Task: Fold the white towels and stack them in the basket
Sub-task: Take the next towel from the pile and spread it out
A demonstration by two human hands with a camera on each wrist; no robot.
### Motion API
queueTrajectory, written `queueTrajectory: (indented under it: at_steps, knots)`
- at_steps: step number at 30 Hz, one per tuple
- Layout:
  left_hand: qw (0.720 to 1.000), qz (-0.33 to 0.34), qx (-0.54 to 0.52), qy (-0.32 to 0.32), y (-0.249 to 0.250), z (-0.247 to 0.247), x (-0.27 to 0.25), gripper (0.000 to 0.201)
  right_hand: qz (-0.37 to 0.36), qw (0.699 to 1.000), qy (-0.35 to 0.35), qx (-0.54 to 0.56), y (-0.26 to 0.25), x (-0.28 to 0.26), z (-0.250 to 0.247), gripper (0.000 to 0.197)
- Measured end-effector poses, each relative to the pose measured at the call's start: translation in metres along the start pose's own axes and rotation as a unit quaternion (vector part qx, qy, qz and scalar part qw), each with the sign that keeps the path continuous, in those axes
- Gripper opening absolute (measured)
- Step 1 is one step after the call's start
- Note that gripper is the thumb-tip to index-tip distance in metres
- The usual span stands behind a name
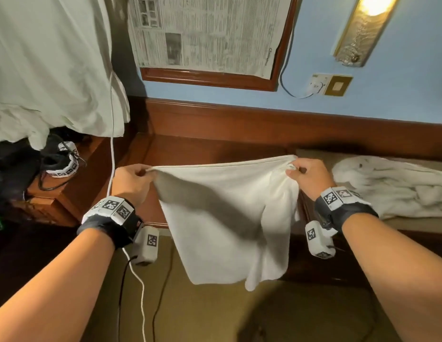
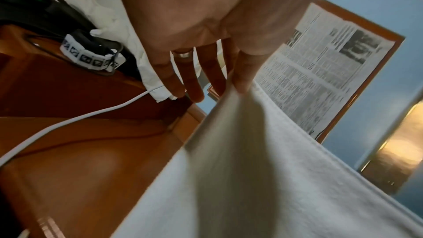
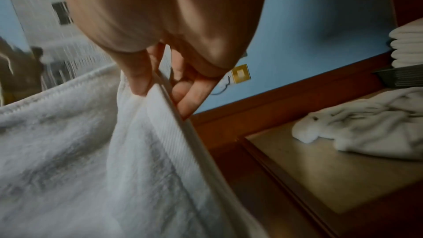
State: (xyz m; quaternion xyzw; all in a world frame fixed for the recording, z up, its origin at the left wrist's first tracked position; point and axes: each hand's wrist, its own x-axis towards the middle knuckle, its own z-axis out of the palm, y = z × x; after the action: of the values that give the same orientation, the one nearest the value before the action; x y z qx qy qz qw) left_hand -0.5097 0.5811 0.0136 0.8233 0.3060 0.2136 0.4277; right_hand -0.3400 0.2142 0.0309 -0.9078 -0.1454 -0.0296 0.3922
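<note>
- I had the left hand (image 1: 132,182) pinching one top corner of the white towel (image 1: 222,218), thumb against forefinger; from the left wrist view the other fingers (image 2: 196,79) hung fairly straight beside the cloth.
- My right hand (image 1: 307,176) gripped the opposite top corner, thumb in front and fingers (image 3: 190,93) curled behind the hem.
- The towel hung in the air between both hands, its top edge stretched across and sagging slightly, its lower part draping freely above the wooden surface (image 1: 195,149).
- A crumpled pile of white towels (image 1: 397,186) lay to my right on a tan pad (image 3: 320,178), well apart from the held one.
- In the right wrist view, folded white towels (image 3: 407,46) sat stacked above the dark rim of a basket (image 3: 403,79) at the far right edge.
- A white cable (image 1: 112,134) hung down past my left wrist.
</note>
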Motion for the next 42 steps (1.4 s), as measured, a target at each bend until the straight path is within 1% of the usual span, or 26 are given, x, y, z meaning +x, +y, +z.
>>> queueTrajectory:
  at_steps: [2, 3, 6, 8, 9, 12, 14, 15, 17, 18, 19, 20, 22, 24, 25, 26, 28, 30, 33, 35, 38, 39, 40, 42]
  knots:
    - [0.999, -0.023, 0.025, -0.009, -0.014, 0.008, -0.002, 0.012, 0.031, 0.999, -0.035, -0.027, 0.033, -0.018, 0.01, 0.006]
    - [0.998, -0.041, 0.046, -0.014, -0.023, 0.012, -0.004, 0.012, 0.047, 0.997, -0.045, -0.04, 0.051, -0.026, 0.013, 0.007]
    - [0.989, -0.096, 0.113, -0.023, -0.05, 0.014, -0.013, 0.017, 0.089, 0.991, -0.036, -0.094, 0.094, -0.051, 0.01, 0.012]
    - [0.981, -0.134, 0.143, -0.012, -0.068, 0.013, -0.019, 0.021, 0.118, 0.986, -0.032, -0.115, 0.114, -0.066, 0.001, 0.013]
    - [0.976, -0.155, 0.152, -0.002, -0.076, 0.011, -0.022, 0.023, 0.126, 0.985, -0.021, -0.12, 0.124, -0.072, -0.002, 0.011]
    - [0.961, -0.215, 0.166, 0.053, -0.09, 0.005, -0.024, 0.027, 0.151, 0.978, 0.048, -0.138, 0.142, -0.086, -0.006, 0.015]
    - [0.945, -0.272, 0.16, 0.088, -0.094, -0.001, -0.02, 0.032, 0.201, 0.966, 0.082, -0.141, 0.147, -0.093, -0.009, 0.018]
    - [0.939, -0.289, 0.161, 0.095, -0.094, -0.003, -0.018, 0.033, 0.227, 0.96, 0.098, -0.128, 0.151, -0.094, -0.01, 0.019]
    - [0.935, -0.3, 0.148, 0.116, -0.093, -0.004, -0.018, 0.03, 0.279, 0.947, 0.132, -0.088, 0.15, -0.097, -0.01, 0.022]
    - [0.936, -0.302, 0.123, 0.134, -0.093, -0.004, -0.019, 0.029, 0.3, 0.938, 0.16, -0.065, 0.144, -0.098, -0.01, 0.022]
    - [0.937, -0.3, 0.09, 0.152, -0.09, -0.002, -0.023, 0.029, 0.311, 0.928, 0.202, -0.03, 0.14, -0.097, -0.008, 0.022]
    - [0.939, -0.293, 0.053, 0.174, -0.09, 0.002, -0.026, 0.029, 0.322, 0.914, 0.245, 0.025, 0.131, -0.097, -0.005, 0.023]
    - [0.931, -0.293, -0.051, 0.21, -0.091, 0.006, -0.032, 0.028, 0.329, 0.873, 0.325, 0.158, 0.116, -0.095, 0.002, 0.026]
    - [0.919, -0.283, -0.135, 0.238, -0.09, 0.01, -0.035, 0.026, 0.331, 0.828, 0.356, 0.278, 0.104, -0.094, 0.006, 0.032]
    - [0.914, -0.275, -0.163, 0.25, -0.09, 0.011, -0.034, 0.026, 0.331, 0.811, 0.362, 0.318, 0.103, -0.092, 0.008, 0.034]
    - [0.908, -0.268, -0.19, 0.259, -0.088, 0.012, -0.034, 0.027, 0.333, 0.802, 0.365, 0.334, 0.099, -0.09, 0.007, 0.036]
    - [0.904, -0.241, -0.226, 0.271, -0.077, 0.015, -0.03, 0.024, 0.333, 0.793, 0.383, 0.338, 0.096, -0.079, 0.003, 0.039]
    - [0.899, -0.202, -0.264, 0.286, -0.061, 0.014, -0.019, 0.017, 0.313, 0.79, 0.401, 0.342, 0.09, -0.061, -0.004, 0.038]
    - [0.883, -0.154, -0.33, 0.296, -0.029, 0.01, 0.015, 0.019, 0.273, 0.787, 0.41, 0.373, 0.069, -0.022, -0.02, 0.033]
    - [0.87, -0.132, -0.366, 0.302, -0.005, 0.009, 0.041, 0.019, 0.259, 0.773, 0.407, 0.412, 0.055, 0.008, -0.027, 0.035]
    - [0.84, -0.127, -0.424, 0.313, 0.017, 0.014, 0.084, 0.024, 0.253, 0.758, 0.4, 0.448, 0.041, 0.052, -0.026, 0.039]
    - [0.836, -0.127, -0.433, 0.313, 0.02, 0.018, 0.1, 0.027, 0.25, 0.756, 0.397, 0.457, 0.037, 0.065, -0.024, 0.039]
    - [0.833, -0.127, -0.437, 0.314, 0.024, 0.022, 0.115, 0.029, 0.249, 0.758, 0.394, 0.455, 0.035, 0.08, -0.02, 0.038]
    - [0.829, -0.127, -0.444, 0.315, 0.028, 0.033, 0.148, 0.027, 0.246, 0.767, 0.395, 0.442, 0.038, 0.113, -0.009, 0.036]
